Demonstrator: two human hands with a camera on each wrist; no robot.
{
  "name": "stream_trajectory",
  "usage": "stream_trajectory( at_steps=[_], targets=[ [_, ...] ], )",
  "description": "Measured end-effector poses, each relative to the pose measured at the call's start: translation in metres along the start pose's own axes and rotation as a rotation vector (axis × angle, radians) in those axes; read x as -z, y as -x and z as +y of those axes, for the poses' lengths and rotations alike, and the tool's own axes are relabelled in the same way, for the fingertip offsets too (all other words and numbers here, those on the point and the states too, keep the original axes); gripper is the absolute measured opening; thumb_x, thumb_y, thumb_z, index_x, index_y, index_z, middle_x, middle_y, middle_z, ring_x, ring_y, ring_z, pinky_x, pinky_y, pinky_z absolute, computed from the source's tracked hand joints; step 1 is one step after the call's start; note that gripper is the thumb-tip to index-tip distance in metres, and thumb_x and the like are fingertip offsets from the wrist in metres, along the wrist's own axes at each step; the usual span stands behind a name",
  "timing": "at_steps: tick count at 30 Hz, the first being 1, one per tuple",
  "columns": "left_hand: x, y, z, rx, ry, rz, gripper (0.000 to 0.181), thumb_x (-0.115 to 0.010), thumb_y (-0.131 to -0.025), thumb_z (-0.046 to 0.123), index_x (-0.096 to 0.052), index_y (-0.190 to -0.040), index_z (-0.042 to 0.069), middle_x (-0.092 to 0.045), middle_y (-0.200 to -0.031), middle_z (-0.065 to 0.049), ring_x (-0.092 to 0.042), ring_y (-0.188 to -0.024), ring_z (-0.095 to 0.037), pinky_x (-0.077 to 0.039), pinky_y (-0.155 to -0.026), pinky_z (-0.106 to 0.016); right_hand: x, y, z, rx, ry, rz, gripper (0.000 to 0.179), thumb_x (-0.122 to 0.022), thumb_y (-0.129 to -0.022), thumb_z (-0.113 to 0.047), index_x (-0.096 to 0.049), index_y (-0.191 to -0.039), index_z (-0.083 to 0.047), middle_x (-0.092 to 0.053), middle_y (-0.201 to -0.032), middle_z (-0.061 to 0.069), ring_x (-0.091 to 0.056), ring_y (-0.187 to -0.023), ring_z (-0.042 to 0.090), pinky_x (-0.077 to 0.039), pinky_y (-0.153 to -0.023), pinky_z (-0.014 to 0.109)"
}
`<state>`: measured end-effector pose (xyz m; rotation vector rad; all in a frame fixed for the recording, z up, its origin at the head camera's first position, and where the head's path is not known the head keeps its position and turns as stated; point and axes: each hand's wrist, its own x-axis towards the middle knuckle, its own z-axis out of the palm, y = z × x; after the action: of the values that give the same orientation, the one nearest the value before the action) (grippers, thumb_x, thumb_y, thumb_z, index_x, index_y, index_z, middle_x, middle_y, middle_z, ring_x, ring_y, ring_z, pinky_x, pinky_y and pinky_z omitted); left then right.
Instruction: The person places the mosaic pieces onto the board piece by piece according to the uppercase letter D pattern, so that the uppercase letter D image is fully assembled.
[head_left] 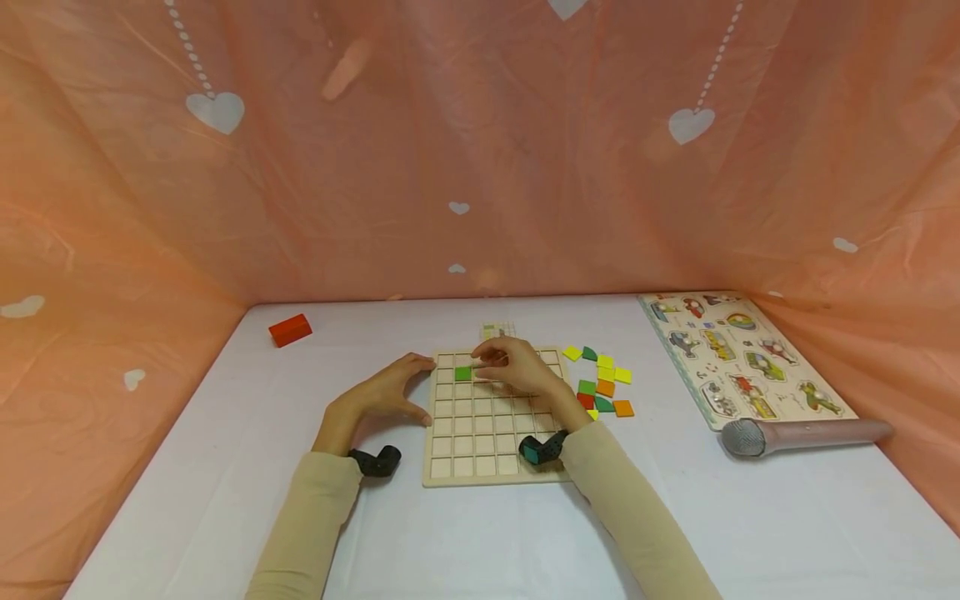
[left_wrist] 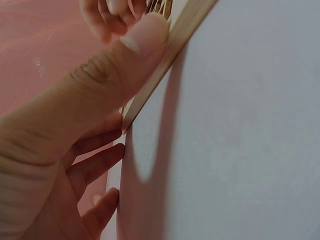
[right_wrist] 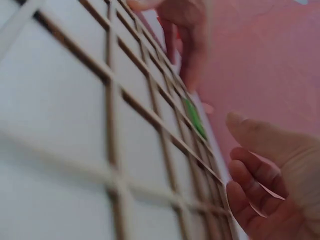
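A wooden grid board (head_left: 465, 481) lies on the table, with a green square tile (head_left: 462, 373) in one cell near its far left corner. My left hand (head_left: 384, 390) touches the board's left edge, thumb and fingers spread apart along it; the left wrist view shows the thumb (left_wrist: 145, 37) against the wooden side. Over the far part of the board hovers my right hand (head_left: 517, 367), its fingers loosely bent. In the right wrist view a gap separates that hand's thumb (right_wrist: 250, 130) from its fingers, and nothing is seen between them.
Several coloured tiles (head_left: 605, 374) lie right of the board. A small printed card (head_left: 498, 330) is behind it. A red block (head_left: 290, 331) sits far left. At the right are a picture puzzle board (head_left: 738, 358) and a microphone (head_left: 810, 436). Pink curtains (head_left: 480, 167) surround the table.
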<state>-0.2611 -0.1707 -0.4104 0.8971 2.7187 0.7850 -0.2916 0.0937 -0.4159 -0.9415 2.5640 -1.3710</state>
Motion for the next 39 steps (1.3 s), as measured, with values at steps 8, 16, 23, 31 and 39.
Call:
stream_trajectory(
  at_steps=[8, 16, 23, 31, 39],
  targets=[
    [0.0, 0.0, 0.0, -0.007, -0.011, 0.005, 0.091, -0.085, -0.063, 0.033, -0.043, -0.134, -0.005, -0.042, -0.137, -0.019, -0.037, -0.129, -0.033, -0.028, -0.11, -0.045, 0.05, 0.034, 0.001, -0.009, -0.004, 0.076, 0.029, -0.068, -0.085, -0.013, -0.064, -0.111, -0.002, -0.062, -0.111, 0.017, -0.058, -0.096, 0.025, -0.05, -0.086, 0.04],
    [-0.002, -0.001, -0.003, -0.002, -0.006, 0.005, 0.092, -0.085, -0.063, 0.034, -0.042, -0.135, -0.005, -0.042, -0.137, -0.019, -0.036, -0.13, -0.033, -0.028, -0.11, -0.045, 0.089, 0.077, -0.018, -0.089, 0.061, 0.105, 0.028, -0.064, -0.086, -0.002, -0.06, -0.112, 0.009, -0.061, -0.108, 0.026, -0.057, -0.094, 0.034, -0.05, -0.083, 0.041],
    [-0.002, 0.0, -0.004, -0.007, -0.004, 0.009, 0.093, -0.085, -0.063, 0.034, -0.042, -0.135, -0.005, -0.042, -0.137, -0.019, -0.036, -0.129, -0.033, -0.029, -0.109, -0.046, 0.108, 0.092, 0.02, -0.165, 0.11, 0.085, 0.027, -0.068, -0.084, -0.006, -0.063, -0.108, 0.005, -0.064, -0.098, 0.018, -0.053, -0.078, 0.023, -0.046, -0.063, 0.022],
    [-0.002, 0.0, -0.004, -0.005, 0.001, 0.01, 0.092, -0.085, -0.063, 0.034, -0.042, -0.135, -0.004, -0.042, -0.137, -0.019, -0.036, -0.129, -0.033, -0.028, -0.109, -0.046, 0.115, 0.102, 0.051, -0.265, 0.035, 0.002, 0.03, -0.075, -0.079, -0.016, -0.067, -0.106, -0.005, -0.064, -0.096, 0.009, -0.048, -0.075, 0.019, -0.043, -0.063, 0.024],
    [-0.003, 0.0, -0.004, -0.007, 0.0, 0.013, 0.091, -0.085, -0.064, 0.035, -0.042, -0.135, -0.004, -0.042, -0.137, -0.018, -0.036, -0.129, -0.033, -0.029, -0.109, -0.046, 0.109, 0.102, 0.053, -0.281, -0.013, -0.056, 0.024, -0.073, -0.08, -0.013, -0.068, -0.102, -0.006, -0.061, -0.096, 0.007, -0.046, -0.083, 0.022, -0.043, -0.067, 0.026]
  ],
)
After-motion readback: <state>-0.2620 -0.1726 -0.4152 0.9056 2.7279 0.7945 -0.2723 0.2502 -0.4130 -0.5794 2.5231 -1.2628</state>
